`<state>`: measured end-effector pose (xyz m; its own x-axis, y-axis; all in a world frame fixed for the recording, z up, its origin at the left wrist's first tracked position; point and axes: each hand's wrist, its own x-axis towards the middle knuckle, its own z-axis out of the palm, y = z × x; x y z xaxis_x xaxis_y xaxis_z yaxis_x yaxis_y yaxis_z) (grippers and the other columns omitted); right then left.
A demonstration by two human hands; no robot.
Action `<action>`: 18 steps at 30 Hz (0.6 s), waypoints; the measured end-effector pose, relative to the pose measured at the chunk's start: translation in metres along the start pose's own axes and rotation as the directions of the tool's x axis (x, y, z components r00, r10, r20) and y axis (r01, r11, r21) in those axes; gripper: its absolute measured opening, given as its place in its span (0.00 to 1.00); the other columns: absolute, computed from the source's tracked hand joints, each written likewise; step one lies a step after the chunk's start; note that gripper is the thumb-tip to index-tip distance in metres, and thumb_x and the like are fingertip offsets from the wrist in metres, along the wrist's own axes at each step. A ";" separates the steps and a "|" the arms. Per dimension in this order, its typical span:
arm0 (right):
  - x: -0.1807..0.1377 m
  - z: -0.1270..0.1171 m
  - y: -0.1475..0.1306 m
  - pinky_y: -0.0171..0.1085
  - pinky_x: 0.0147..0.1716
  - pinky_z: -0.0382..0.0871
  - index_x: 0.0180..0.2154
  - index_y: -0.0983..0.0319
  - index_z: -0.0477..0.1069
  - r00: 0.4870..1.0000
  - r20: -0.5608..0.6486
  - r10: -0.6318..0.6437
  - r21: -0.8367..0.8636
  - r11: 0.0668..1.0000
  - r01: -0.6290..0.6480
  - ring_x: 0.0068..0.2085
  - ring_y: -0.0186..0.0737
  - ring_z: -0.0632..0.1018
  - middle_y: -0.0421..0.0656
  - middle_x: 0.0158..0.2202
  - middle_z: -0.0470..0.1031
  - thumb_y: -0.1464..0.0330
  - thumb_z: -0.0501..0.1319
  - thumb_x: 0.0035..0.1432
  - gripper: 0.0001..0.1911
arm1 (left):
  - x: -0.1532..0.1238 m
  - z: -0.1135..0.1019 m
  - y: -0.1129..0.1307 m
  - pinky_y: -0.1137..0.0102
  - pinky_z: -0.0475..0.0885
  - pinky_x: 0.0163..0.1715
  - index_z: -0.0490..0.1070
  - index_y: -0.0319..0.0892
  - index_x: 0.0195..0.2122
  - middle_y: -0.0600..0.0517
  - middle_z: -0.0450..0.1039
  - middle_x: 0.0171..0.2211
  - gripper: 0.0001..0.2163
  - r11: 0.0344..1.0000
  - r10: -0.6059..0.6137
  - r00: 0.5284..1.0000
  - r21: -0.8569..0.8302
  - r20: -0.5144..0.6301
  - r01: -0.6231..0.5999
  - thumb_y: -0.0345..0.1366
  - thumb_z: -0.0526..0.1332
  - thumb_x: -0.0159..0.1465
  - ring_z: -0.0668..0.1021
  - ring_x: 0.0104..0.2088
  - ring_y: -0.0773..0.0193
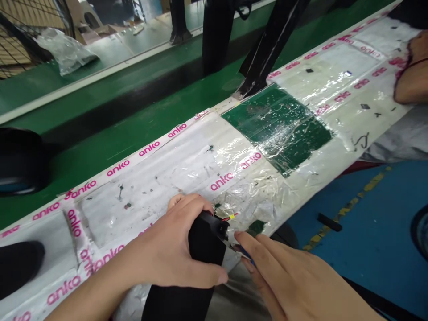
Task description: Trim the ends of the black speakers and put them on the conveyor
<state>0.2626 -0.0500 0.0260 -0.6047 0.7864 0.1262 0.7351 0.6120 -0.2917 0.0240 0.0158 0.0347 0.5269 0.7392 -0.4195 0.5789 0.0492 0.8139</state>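
Note:
My left hand point(177, 245) is wrapped around a long black part point(205, 243) and holds it tilted at the table's near edge. At the part's upper end is a dark opening, and a thin red wire with a yellow tag point(232, 217) sticks out there. My right hand point(284, 272) grips a metal-tipped tool with a blue handle point(245, 253), mostly hidden by the fingers. The tool's tip touches or nearly touches the black part's end; I cannot tell which. Under both hands lies the table's edge, covered with white sheeting and clear film.
Pink-lettered tape point(150, 148) crosses the covered table. Black posts point(270, 44) stand over the green conveyor point(110, 138) behind it. Dark rounded objects point(20, 160) are at left. Another person's arm point(414, 73) rests at right. A clear plastic bag point(65, 51) lies at back left.

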 end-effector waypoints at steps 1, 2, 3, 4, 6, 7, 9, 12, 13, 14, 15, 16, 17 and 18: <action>0.001 0.000 -0.001 0.39 0.15 0.70 0.55 0.68 0.64 1.000 0.002 -0.004 -0.006 1.000 0.004 0.25 0.45 0.80 0.46 0.33 0.80 0.80 0.47 0.58 0.23 | 0.001 0.000 -0.001 0.57 0.72 0.46 0.67 0.48 0.46 0.50 0.66 0.45 0.28 1.000 0.002 1.000 -0.003 0.000 -0.002 0.46 0.76 0.48 0.69 0.50 0.46; 0.002 0.000 -0.002 0.40 0.14 0.69 0.54 0.68 0.65 1.000 0.002 -0.007 -0.012 1.000 0.007 0.24 0.45 0.80 0.47 0.33 0.80 0.81 0.48 0.56 0.24 | 0.001 0.001 -0.001 0.57 0.71 0.47 0.67 0.48 0.47 0.50 0.66 0.46 0.28 1.000 0.005 1.000 -0.007 0.000 -0.005 0.45 0.76 0.48 0.69 0.50 0.46; 0.003 0.000 -0.002 0.40 0.14 0.69 0.53 0.69 0.65 1.000 0.008 -0.007 -0.019 1.000 0.007 0.24 0.45 0.80 0.47 0.33 0.80 0.81 0.49 0.54 0.24 | 0.001 0.001 -0.001 0.56 0.71 0.47 0.67 0.48 0.47 0.50 0.66 0.46 0.28 1.000 0.007 1.000 -0.009 -0.003 -0.008 0.44 0.76 0.48 0.69 0.50 0.46; 0.003 0.001 -0.003 0.40 0.14 0.69 0.53 0.69 0.66 1.000 -0.001 -0.003 -0.027 1.000 0.003 0.23 0.45 0.79 0.48 0.32 0.80 0.81 0.49 0.53 0.24 | 0.001 0.001 0.000 0.56 0.71 0.48 0.67 0.48 0.47 0.50 0.66 0.47 0.28 1.000 0.007 1.000 -0.008 -0.004 -0.007 0.44 0.76 0.48 0.69 0.50 0.47; 0.002 0.003 -0.003 0.41 0.12 0.66 0.52 0.69 0.66 1.000 -0.025 0.001 -0.042 0.999 -0.002 0.22 0.45 0.78 0.48 0.31 0.79 0.80 0.49 0.52 0.25 | 0.001 0.001 0.001 0.56 0.70 0.48 0.67 0.48 0.47 0.50 0.66 0.47 0.28 1.000 -0.003 1.000 -0.010 -0.006 0.003 0.42 0.76 0.48 0.69 0.50 0.46; 0.001 0.004 -0.003 0.41 0.12 0.66 0.53 0.69 0.66 1.000 -0.026 -0.004 -0.046 0.999 0.003 0.22 0.45 0.78 0.48 0.32 0.79 0.80 0.49 0.52 0.26 | 0.001 0.001 0.002 0.56 0.70 0.47 0.66 0.48 0.46 0.50 0.66 0.47 0.27 1.000 -0.010 1.000 -0.015 -0.005 0.010 0.42 0.76 0.48 0.69 0.50 0.46; -0.001 0.005 -0.004 0.40 0.12 0.65 0.54 0.69 0.66 1.000 -0.023 -0.016 -0.055 0.998 0.015 0.23 0.45 0.79 0.48 0.32 0.80 0.80 0.48 0.52 0.27 | 0.001 0.001 0.003 0.56 0.69 0.47 0.66 0.48 0.46 0.50 0.66 0.47 0.27 0.999 -0.018 1.000 -0.028 0.001 0.018 0.42 0.76 0.48 0.69 0.50 0.46; -0.003 0.004 -0.004 0.41 0.12 0.65 0.53 0.69 0.67 0.999 -0.021 -0.027 -0.074 0.997 0.026 0.22 0.45 0.78 0.47 0.31 0.78 0.80 0.49 0.49 0.28 | 0.002 0.001 0.004 0.55 0.68 0.47 0.65 0.48 0.45 0.50 0.65 0.46 0.26 0.999 -0.013 1.000 -0.038 0.001 0.013 0.42 0.75 0.49 0.69 0.49 0.46; -0.003 0.003 -0.005 0.41 0.13 0.65 0.53 0.69 0.67 1.000 -0.003 -0.017 -0.079 0.997 0.017 0.22 0.44 0.77 0.45 0.30 0.78 0.81 0.49 0.49 0.28 | 0.002 0.002 0.004 0.55 0.68 0.47 0.65 0.47 0.45 0.50 0.65 0.46 0.26 0.999 -0.008 1.000 -0.036 -0.005 0.008 0.41 0.75 0.49 0.69 0.49 0.47; -0.003 0.002 -0.006 0.41 0.13 0.66 0.53 0.69 0.67 1.000 0.014 -0.012 -0.085 0.996 0.013 0.21 0.44 0.77 0.44 0.30 0.77 0.81 0.49 0.48 0.29 | 0.002 0.002 0.005 0.56 0.67 0.46 0.65 0.47 0.45 0.50 0.65 0.45 0.26 0.999 -0.002 1.000 -0.035 -0.010 0.002 0.41 0.75 0.49 0.69 0.49 0.47; -0.002 0.000 -0.007 0.41 0.14 0.66 0.53 0.68 0.67 0.999 0.037 -0.012 -0.091 0.996 0.015 0.22 0.43 0.77 0.44 0.30 0.77 0.81 0.50 0.48 0.29 | 0.002 0.002 0.005 0.56 0.67 0.46 0.65 0.48 0.45 0.51 0.65 0.45 0.25 0.999 0.004 1.000 -0.035 -0.014 -0.005 0.40 0.75 0.49 0.69 0.48 0.47; -0.001 -0.001 -0.008 0.40 0.14 0.67 0.54 0.68 0.67 0.998 0.056 -0.013 -0.098 0.995 0.018 0.22 0.43 0.77 0.44 0.31 0.78 0.81 0.51 0.48 0.29 | 0.003 0.003 0.005 0.56 0.67 0.46 0.65 0.48 0.45 0.51 0.65 0.45 0.25 0.999 0.010 1.000 -0.034 -0.017 -0.011 0.39 0.75 0.49 0.69 0.48 0.48; 0.000 -0.002 -0.009 0.40 0.15 0.67 0.55 0.68 0.67 0.997 0.075 -0.008 -0.106 0.994 0.016 0.23 0.43 0.78 0.45 0.33 0.78 0.81 0.52 0.47 0.30 | 0.003 0.003 0.005 0.56 0.68 0.46 0.65 0.48 0.45 0.51 0.65 0.45 0.25 0.999 0.018 1.000 -0.035 -0.019 -0.018 0.38 0.75 0.49 0.69 0.48 0.48; 0.001 -0.002 -0.010 0.39 0.16 0.67 0.55 0.68 0.67 0.997 0.080 -0.005 -0.114 0.993 0.014 0.24 0.43 0.78 0.46 0.34 0.79 0.80 0.53 0.47 0.31 | 0.003 0.003 0.004 0.56 0.68 0.47 0.65 0.48 0.44 0.51 0.65 0.45 0.24 0.999 0.023 1.000 -0.038 -0.018 -0.023 0.38 0.74 0.49 0.69 0.49 0.48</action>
<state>0.2553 -0.0551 0.0313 -0.6308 0.7743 0.0508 0.7568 0.6283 -0.1800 0.0299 0.0161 0.0357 0.5289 0.7518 -0.3938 0.5426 0.0573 0.8381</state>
